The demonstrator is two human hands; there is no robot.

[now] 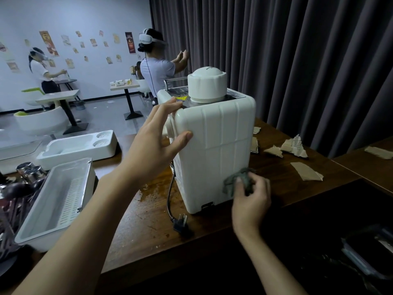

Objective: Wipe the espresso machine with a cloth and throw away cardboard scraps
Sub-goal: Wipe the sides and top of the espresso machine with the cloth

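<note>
The fingers (241, 183) of the right hand (251, 201) are curled and pinch a small grey cloth (232, 182). The cloth is bunched up, so it makes a little pad for rubbing. It is pressed on the low back corner of the white machine (217, 150), just above the table (148, 209).

The fingers (170, 106) of the left hand (157, 141) are spread wide. The thumb lies on the back wall and the other fingers rest on the top edge. I think this hand stops the machine from sliding or tipping while the other hand rubs.

The machine stands upright with its back to the person, so the back is easy to reach. Its cord (170, 194) hangs down and the plug (180, 224) lies loose on the table, which is safer for wiping.

The torn cardboard bits (306, 172) lie on the table to the right of the machine, well apart from both hands. No hand holds them, so that job seems to wait.
</note>
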